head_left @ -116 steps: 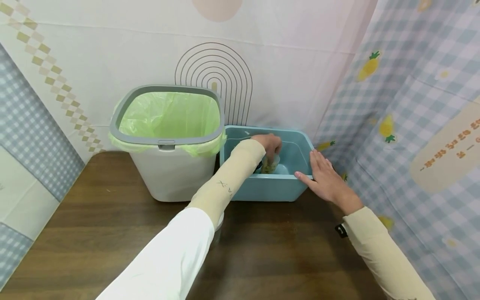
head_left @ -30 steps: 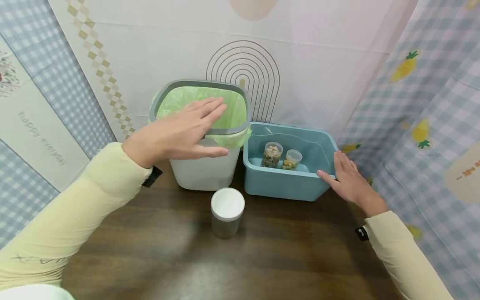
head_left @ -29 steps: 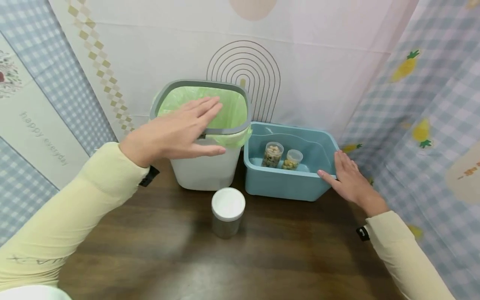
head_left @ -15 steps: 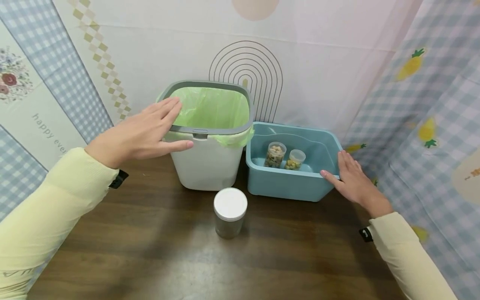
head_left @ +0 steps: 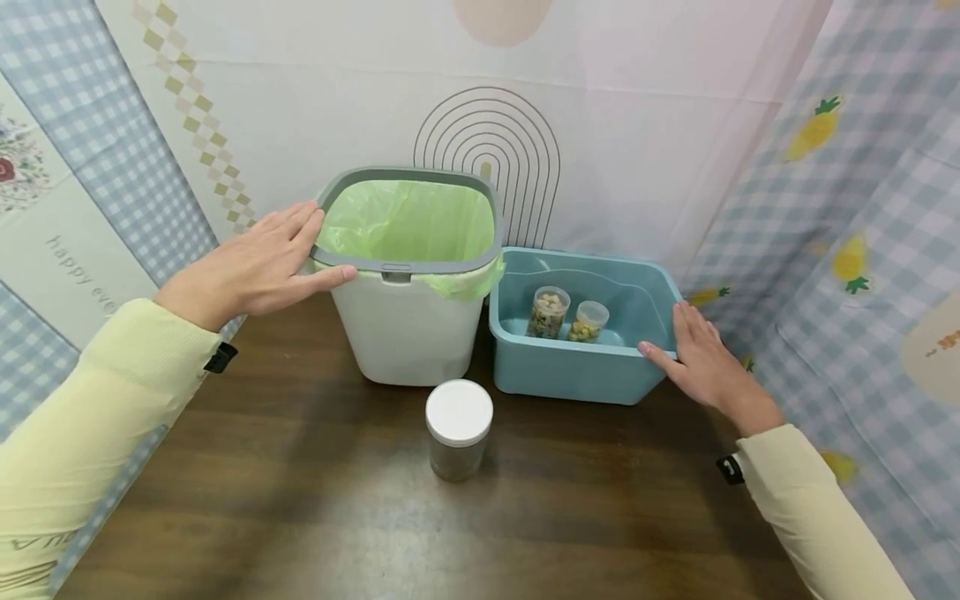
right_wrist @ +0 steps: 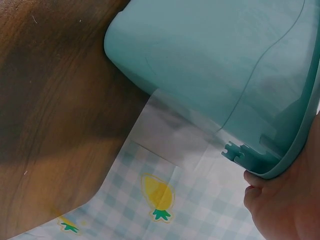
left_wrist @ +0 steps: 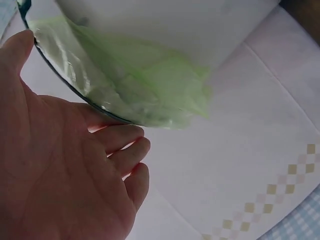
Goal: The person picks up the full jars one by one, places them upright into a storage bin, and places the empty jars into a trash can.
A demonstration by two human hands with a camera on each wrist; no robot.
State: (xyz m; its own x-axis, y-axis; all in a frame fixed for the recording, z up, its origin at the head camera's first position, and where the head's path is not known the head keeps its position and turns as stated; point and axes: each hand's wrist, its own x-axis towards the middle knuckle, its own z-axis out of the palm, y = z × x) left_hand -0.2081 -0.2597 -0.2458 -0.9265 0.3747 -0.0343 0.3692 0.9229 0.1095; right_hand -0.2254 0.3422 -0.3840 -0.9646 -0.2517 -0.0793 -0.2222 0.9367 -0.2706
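Jar with white lid (head_left: 459, 429) stands upright and nearest on the dark wood bench (head_left: 360, 525), just short of the gap between bin and tub. Contents not readable through the wall.

Change: left hand (head_left: 243, 271) lay over the bin's mouth about a second ago; it now touches the near-left corner of the rim. Left grip spread: fingers straight and side by side, thumb apart, nothing pinched. Right hand (head_left: 705, 362) rests at the near-right corner of the blue tub (head_left: 570, 372), as it did then; right grip likewise spread, thumb on the near rim. Judgement: the two vessels are being steadied or framed, one hand each, with no item in transit.

Containers, left: white bin (head_left: 412, 337), grey rim, lined with a green bag (head_left: 412, 221); bag edge hangs outside, floor of bin hidden. Right: tub holds two clear cups side by side. Taller cup (head_left: 548, 312): pale pieces above darker ones. Smaller cup (head_left: 588, 322), to its right: yellowish pieces. Material of both fills uncertain.

Far: pale printed wall cloth (head_left: 622, 150) behind both vessels.
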